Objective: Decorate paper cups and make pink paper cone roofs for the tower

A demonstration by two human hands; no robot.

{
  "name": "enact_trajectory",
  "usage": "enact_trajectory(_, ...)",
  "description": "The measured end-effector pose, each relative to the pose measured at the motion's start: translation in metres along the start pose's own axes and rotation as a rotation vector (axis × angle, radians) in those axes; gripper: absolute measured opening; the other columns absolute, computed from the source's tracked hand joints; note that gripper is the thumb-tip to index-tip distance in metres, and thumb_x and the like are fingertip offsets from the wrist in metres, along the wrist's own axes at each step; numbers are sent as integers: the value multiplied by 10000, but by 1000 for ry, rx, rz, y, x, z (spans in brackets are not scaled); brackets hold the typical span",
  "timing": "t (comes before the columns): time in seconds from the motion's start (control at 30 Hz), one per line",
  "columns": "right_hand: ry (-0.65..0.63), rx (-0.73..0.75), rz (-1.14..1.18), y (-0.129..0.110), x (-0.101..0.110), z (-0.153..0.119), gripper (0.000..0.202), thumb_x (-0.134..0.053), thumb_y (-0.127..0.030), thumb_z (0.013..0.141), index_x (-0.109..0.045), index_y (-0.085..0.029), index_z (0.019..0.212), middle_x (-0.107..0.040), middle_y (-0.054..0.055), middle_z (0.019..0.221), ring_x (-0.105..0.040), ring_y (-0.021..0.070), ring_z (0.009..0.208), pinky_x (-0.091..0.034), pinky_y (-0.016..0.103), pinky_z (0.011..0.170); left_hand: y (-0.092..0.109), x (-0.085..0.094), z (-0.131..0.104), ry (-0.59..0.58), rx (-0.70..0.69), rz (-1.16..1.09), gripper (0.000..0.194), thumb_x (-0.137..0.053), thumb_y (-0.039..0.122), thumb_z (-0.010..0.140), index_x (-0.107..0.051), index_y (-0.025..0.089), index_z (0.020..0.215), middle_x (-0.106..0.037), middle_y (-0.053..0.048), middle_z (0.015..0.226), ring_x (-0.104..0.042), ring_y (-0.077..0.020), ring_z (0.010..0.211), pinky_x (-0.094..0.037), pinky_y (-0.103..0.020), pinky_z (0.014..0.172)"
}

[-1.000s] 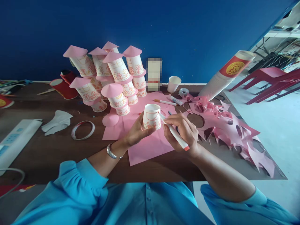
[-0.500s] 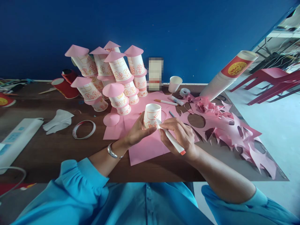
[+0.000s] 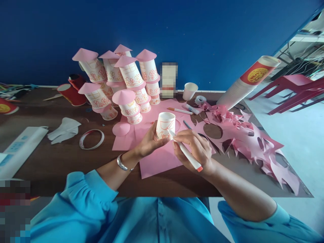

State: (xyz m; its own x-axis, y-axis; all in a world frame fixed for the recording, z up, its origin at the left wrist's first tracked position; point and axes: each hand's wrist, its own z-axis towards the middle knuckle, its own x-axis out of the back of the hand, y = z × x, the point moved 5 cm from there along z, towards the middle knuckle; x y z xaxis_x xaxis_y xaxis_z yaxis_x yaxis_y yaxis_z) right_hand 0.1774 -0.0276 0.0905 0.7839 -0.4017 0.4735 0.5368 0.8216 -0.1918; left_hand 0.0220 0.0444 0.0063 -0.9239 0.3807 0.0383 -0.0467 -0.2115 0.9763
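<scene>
A white paper cup (image 3: 166, 122) with red-orange line drawings is upright in my left hand (image 3: 151, 141), whose fingers wrap its left side and base. My right hand (image 3: 194, 145) pinches a white marker (image 3: 188, 156) with an orange-red end. The marker's tip touches the front of the cup, at the drawn outline. Beneath both hands lie pink paper sheets (image 3: 157, 165). Behind and to the left stand several decorated cup towers (image 3: 130, 76) with pink cone roofs. A flat pink cone (image 3: 120, 129) rests on the paper left of my left hand.
Pink paper scraps (image 3: 249, 141) spread over the right side. Behind are a single cup (image 3: 190, 91), a tape roll (image 3: 200, 100), an orange-tipped marker (image 3: 181, 110) and a tall cup stack (image 3: 238, 91). On the left are a tape ring (image 3: 91, 139), crumpled white paper (image 3: 65, 131) and a power strip (image 3: 21, 150).
The view has shifted slightly. The marker in my right hand has moved a little on the cup's front, and my left hand keeps its hold.
</scene>
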Motion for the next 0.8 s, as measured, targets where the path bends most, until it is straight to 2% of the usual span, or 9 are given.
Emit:
enact_trajectory(0.13,39,-34,-53,6,6,0,189,-631,-97,974,-620,-217,1121,-751,33,880,-754,182,776,-602,303,648,1,-1,0,-9,19,-18,624,-834,610,801,-555,198,1177,-657,-98,1147,-619,-281,1065,-520,-420,913)
enact_trajectory(0.33,33,-50,-70,11,4,-2,204,-648,-104,961,-625,-220,1127,-758,34,892,-753,193,779,-592,308,646,1,-2,1,-24,-3,0,576,-842,556,815,-551,191,1151,-676,-113,1150,-645,-289,1063,-539,-427,892)
enact_trajectory(0.8,-16,-28,-10,4,-4,-2,229,-650,-73,953,-604,-212,1129,-770,32,894,-769,175,805,-613,277,685,1,-1,3,-14,-27,33,631,-836,641,785,-571,186,1135,-666,-84,1056,-607,-251,965,-537,-416,854)
